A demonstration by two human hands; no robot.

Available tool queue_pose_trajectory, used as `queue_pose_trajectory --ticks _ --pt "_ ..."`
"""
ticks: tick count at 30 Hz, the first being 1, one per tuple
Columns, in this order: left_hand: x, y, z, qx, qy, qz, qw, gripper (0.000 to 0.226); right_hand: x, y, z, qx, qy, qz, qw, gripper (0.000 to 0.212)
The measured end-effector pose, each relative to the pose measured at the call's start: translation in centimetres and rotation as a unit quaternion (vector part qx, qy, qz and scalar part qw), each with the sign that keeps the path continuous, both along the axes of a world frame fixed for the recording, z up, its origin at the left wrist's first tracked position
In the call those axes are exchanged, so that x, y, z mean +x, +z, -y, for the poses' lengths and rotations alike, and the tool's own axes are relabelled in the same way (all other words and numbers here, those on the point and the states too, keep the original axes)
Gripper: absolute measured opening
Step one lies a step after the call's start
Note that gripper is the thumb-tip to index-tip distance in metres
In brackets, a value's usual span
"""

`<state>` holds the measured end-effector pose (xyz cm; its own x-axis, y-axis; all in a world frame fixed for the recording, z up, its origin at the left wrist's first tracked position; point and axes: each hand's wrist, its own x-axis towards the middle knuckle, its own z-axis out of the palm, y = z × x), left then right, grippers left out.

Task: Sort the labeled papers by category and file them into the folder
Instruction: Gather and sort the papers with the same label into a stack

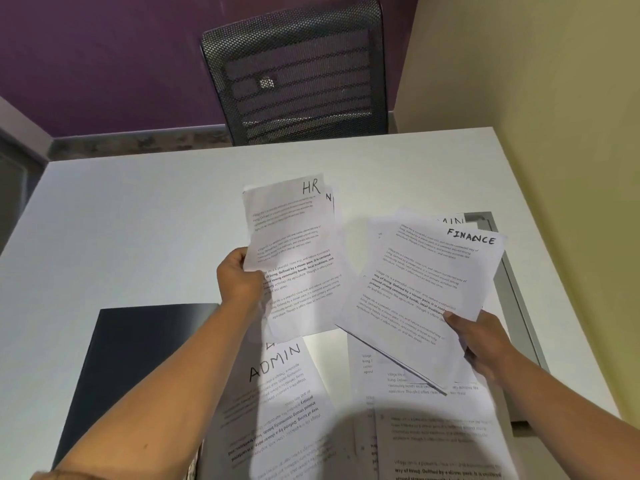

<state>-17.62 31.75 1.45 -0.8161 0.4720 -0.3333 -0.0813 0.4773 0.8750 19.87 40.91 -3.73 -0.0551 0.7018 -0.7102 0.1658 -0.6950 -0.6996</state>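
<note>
My left hand (pixel 239 277) grips the left edge of a printed sheet labelled HR (pixel 294 251), held above the table with another sheet just behind it. In my right hand (pixel 479 336) is a stack of sheets with a FINANCE page (pixel 422 282) on top, pinched at its lower right corner. Below them an ADMIN sheet (pixel 280 403) lies upside down on the open folder, whose dark cover (pixel 138 355) spreads to the left. More printed sheets (pixel 436 434) lie at the lower right.
The white table (pixel 138 216) meets a yellow wall on the right. A black mesh chair (pixel 298 74) stands behind the far edge. A grey metal strip (pixel 516 292) runs along the table's right side under the papers.
</note>
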Motion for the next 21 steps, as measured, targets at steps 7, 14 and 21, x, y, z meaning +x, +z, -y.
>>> queue_pose_trajectory --ticks 7,14,21 --pt "1.1 1.5 -0.1 0.017 -0.1 0.169 0.98 0.017 0.3 -0.7 -0.2 0.006 0.005 0.022 1.0 0.027" --pt "0.4 -2.0 -0.8 -0.142 0.059 0.008 0.988 0.017 -0.1 -0.1 -0.1 0.005 0.008 0.05 0.999 0.026" --pt "2.2 -2.7 -1.7 -0.285 -0.062 -0.08 0.953 0.057 -0.3 0.4 0.0 0.007 0.006 0.053 0.999 0.025"
